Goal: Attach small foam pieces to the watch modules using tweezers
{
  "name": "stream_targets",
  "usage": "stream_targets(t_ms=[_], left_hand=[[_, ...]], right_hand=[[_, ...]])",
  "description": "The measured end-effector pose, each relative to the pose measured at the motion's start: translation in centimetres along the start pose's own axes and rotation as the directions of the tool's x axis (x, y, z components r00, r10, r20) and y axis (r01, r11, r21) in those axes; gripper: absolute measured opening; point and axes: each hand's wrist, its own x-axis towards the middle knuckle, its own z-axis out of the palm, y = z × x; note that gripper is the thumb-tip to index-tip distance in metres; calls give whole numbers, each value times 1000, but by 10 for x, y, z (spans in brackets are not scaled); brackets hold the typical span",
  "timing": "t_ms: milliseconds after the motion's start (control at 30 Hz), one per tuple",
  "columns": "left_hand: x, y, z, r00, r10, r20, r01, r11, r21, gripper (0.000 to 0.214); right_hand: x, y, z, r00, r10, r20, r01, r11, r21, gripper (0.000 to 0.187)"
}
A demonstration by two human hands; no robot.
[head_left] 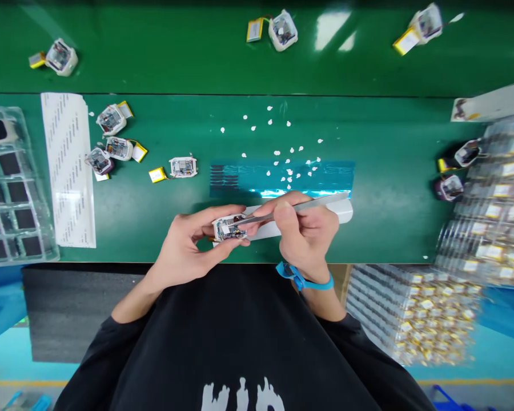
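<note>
Between the thumb and fingers of my left hand [192, 245] sits a small white device housing [230, 228], its circuit board facing up. My right hand [304, 231] grips metal tweezers [321, 202] like a pen, and their tips reach over the board. A small white piece lies on the board by the tips; I cannot tell whether the tips pinch it. Under my right hand is a white strip [345, 210] with a rounded end. Just beyond, a blue film [231, 181] lies on the green bench with small white round stickers [289, 171] scattered on and behind it.
More open housings with yellow-edged batteries lie left [183, 167], right [449, 187] and along the far belt [282, 30]. At left are a printed white sheet [71, 171] and a clear compartment tray [19, 188]. Stacked clear trays [497, 200] rise at right.
</note>
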Motion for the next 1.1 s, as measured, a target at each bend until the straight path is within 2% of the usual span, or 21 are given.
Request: stream_targets(t_ms=[367, 567, 800, 1000, 1100], left_hand=[[0, 3, 11, 993, 45, -111, -46, 999, -3, 39], [0, 3, 12, 989, 49, -139, -41, 997, 65, 39], [0, 7, 13, 988, 64, -138, -54, 996, 77, 40], [2, 7, 12, 989, 73, -131, -63, 995, 82, 39], [2, 4, 7, 991, 67, -113, -55, 992, 110, 31]], right_hand=[[0, -6, 5, 986, -107, -131, 91, 988, -124, 37], [-1, -7, 7, 980, -115, -165, 87, 982, -166, 38], [2, -9, 9, 980, -154, -127, 150, 988, -41, 32], [1, -8, 9, 971, -203, -124, 196, 978, -72, 29], [-1, -2, 4, 967, -249, -60, 244, 967, -79, 22]])
